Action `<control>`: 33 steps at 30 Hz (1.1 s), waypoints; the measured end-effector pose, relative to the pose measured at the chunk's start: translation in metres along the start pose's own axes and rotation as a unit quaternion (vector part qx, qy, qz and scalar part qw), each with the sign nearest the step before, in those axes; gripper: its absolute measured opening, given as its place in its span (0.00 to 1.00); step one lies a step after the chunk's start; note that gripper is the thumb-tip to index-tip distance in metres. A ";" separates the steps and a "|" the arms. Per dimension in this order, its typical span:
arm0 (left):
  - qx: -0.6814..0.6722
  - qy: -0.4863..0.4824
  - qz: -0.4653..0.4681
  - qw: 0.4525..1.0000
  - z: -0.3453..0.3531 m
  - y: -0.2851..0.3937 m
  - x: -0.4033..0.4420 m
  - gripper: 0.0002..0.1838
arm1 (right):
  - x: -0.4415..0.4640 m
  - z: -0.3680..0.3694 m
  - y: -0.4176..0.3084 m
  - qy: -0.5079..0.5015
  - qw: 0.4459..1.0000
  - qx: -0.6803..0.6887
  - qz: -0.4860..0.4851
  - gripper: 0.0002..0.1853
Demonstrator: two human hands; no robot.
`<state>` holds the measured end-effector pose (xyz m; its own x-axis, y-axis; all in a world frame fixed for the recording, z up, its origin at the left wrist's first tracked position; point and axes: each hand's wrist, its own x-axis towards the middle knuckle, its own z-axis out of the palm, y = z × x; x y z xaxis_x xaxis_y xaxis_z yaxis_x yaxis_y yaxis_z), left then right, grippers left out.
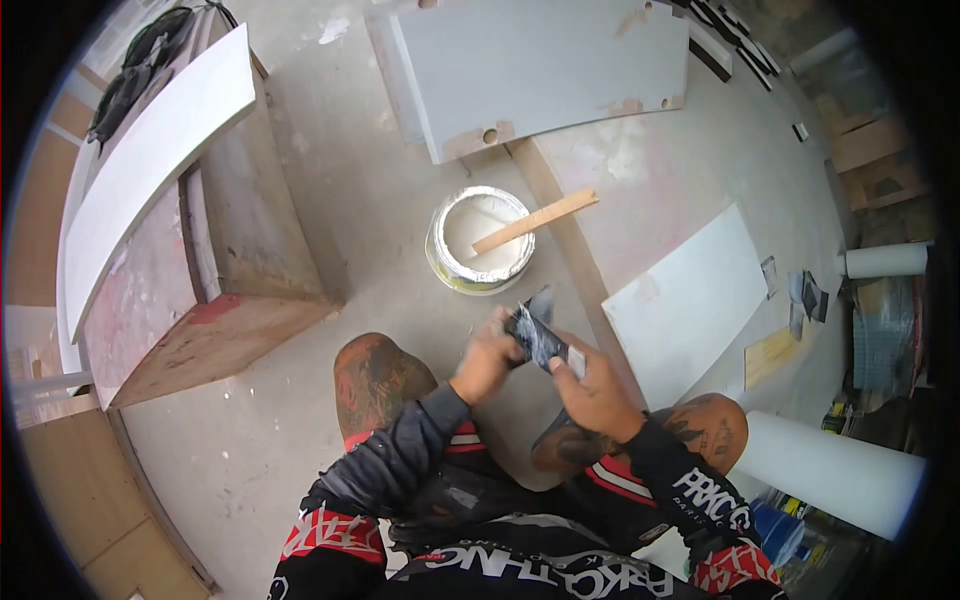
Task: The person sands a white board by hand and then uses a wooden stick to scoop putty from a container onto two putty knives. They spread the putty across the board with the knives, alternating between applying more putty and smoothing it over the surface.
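In front of my knees, both hands meet over a dark, flat piece smeared with white (541, 341); its exact kind I cannot make out. My left hand (485, 360), slightly blurred, is closed round its upper left end, where a thin grey flap (541, 301) sticks up. My right hand (600, 393) pinches the lower right end, its thumb lying along a pale edge. Just beyond the hands stands an open bucket (440, 262) on the floor, holding whitish paste. A wooden stick (545, 219) leans in the paste and rests over the bucket's rim.
A large grey panel (560, 70) with holes lies ahead. To the right is a white board (685, 300), with dark sheet pieces (808, 297) beyond it. A wooden box form (255, 220) with a curved white panel (160, 175) stands left. A white roll (830, 470) lies beside my right knee.
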<state>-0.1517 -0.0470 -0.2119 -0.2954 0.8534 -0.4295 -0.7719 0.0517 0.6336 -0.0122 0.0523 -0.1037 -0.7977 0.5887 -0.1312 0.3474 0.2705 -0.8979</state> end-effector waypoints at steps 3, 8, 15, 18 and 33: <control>-0.081 -0.063 0.010 0.995 0.011 0.002 0.009 0.36 | 0.004 0.014 0.031 -0.002 0.999 0.051 -0.017 0.18; -0.001 -0.047 0.069 0.996 -0.006 -0.055 0.049 0.28 | 0.007 0.023 0.039 0.004 0.999 0.035 -0.003 0.18; 0.005 -0.019 0.020 1.000 0.030 -0.041 0.040 0.16 | 0.023 0.035 0.085 0.074 0.996 -0.050 0.020 0.21; 0.125 -0.013 0.058 0.990 0.033 -0.039 0.039 0.14 | 0.022 0.036 0.072 0.094 0.994 -0.048 0.025 0.19; 0.053 -0.082 0.051 0.994 0.023 -0.039 0.058 0.29 | 0.015 0.015 0.061 0.050 0.991 -0.002 0.122 0.16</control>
<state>-0.1263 0.0124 -0.2469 -0.2670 0.9293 -0.2550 -0.6758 0.0081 0.7370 -0.0100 0.0660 -0.1667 -0.6369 0.7097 -0.3013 0.5259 0.1142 -0.8428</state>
